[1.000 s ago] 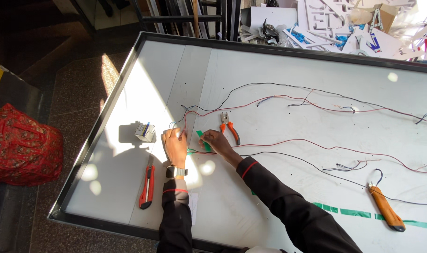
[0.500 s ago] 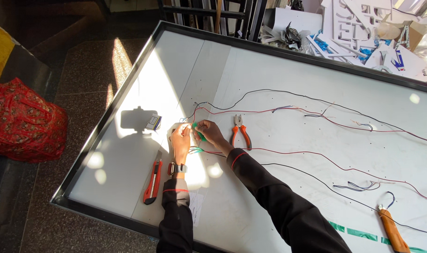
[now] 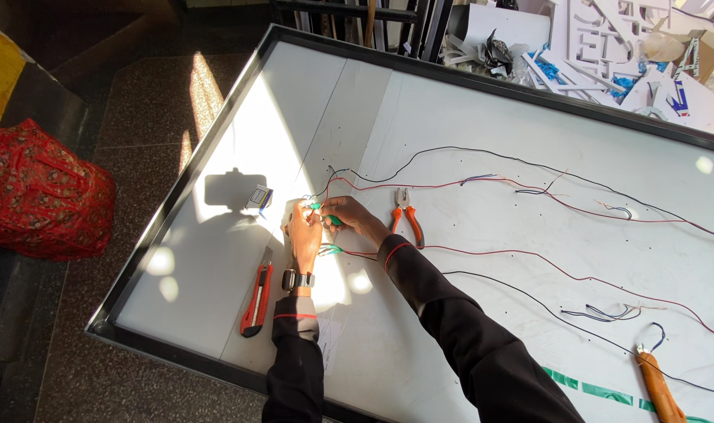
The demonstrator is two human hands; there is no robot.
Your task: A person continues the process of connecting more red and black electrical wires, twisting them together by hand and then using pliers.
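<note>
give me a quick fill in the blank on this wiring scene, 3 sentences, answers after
1. The pliers beside the right hand have ____ handles.
2. The utility knife lies on the white panel next to the ____ forearm.
3. The wrist of the left hand wears a ____.

Missing words: orange; left; watch

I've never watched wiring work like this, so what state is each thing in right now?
Left hand: pinching wire ends.
Right hand: holding a small green piece.
Pliers: lying flat, untouched.
Utility knife: lying flat; blade state unclear.
Wires: spread loose across the white panel.
Orange-handled tool: lying idle.
</note>
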